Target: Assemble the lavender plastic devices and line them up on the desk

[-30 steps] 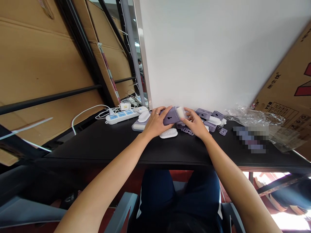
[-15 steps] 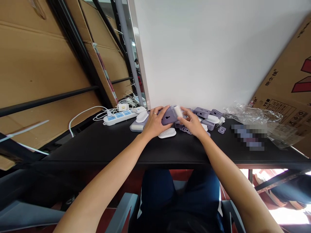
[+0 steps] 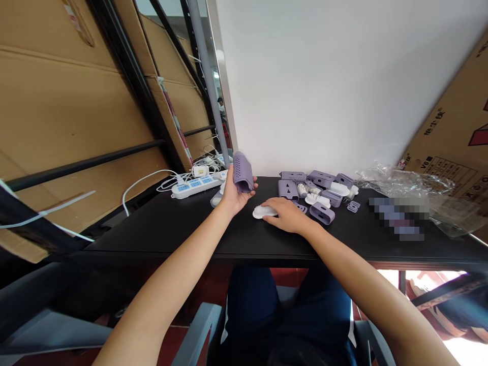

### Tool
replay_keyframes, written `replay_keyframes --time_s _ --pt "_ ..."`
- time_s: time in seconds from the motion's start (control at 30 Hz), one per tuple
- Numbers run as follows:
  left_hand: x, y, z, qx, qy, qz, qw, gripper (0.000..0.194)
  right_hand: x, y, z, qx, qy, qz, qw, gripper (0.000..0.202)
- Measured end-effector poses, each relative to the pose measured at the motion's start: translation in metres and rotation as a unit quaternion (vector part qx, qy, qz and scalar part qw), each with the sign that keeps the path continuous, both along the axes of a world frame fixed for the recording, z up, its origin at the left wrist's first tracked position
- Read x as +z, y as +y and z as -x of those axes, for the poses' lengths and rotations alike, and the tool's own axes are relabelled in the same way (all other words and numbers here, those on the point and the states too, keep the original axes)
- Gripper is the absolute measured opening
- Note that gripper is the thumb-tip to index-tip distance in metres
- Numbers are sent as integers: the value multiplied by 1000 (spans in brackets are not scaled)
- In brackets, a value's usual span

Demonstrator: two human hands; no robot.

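My left hand [image 3: 233, 195] is closed around a purple plastic housing [image 3: 243, 170], raised above the table and tilted. Rows of small holes run across its side, and its lower end is hollow. Clear film seems to stick out at its top. On the black table my right hand [image 3: 285, 213] grips a white oval ridged piece [image 3: 261, 211], fingers over its right end. Just beyond that hand sit a purple case with cut-outs [image 3: 287, 189], white cylindrical parts [image 3: 302, 190] and an open purple shell [image 3: 322, 213].
A white power strip [image 3: 196, 184] with tangled cables lies at the left. More purple housings [image 3: 321, 178] are heaped near the white wall. Crumpled clear plastic [image 3: 404, 183] and a cardboard box [image 3: 450, 132] stand at the right. The black table [image 3: 183, 229] ends close to my lap.
My left hand has turned the purple housing more upright and its hollow end now shows. My right hand has left the housing and come down onto the white oval piece.
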State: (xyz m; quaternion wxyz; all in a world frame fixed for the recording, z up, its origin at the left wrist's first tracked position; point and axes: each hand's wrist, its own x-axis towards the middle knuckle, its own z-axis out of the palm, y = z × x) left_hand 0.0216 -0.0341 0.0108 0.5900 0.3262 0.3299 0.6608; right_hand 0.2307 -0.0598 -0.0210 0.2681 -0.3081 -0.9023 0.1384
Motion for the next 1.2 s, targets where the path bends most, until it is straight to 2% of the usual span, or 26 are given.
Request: replay_keyframes --time_s 0.13,0.27,0.43,0.53,0.67,0.8,0.97,1.2 --pt "3 2 4 0 -45 42 998 40 2 -5 1 -43 -56 39 997 30" --pt "2 1 2 26 -36 28 999 21 9 -7 -5 -50 -75 55 994 27" --pt "-5 0 -1 29 42 21 998 28 14 -10 -9 -14 -36 44 998 29" --pt "-9 -1 -3 24 82 -15 996 37 19 -10 -12 -55 46 41 997 32" --pt "-10 -6 -9 -7 122 -57 991 59 22 -4 -17 -114 178 25 977 33" --pt "-12 -12 -17 -44 140 -96 984 78 20 3 -20 -169 214 18 962 35" --pt "-16 -16 -25 -83 157 -128 976 71 18 7 -23 -183 241 28 953 36" --pt "-15 -21 -24 -127 187 -143 964 73 12 15 -24 -137 294 69 944 41"
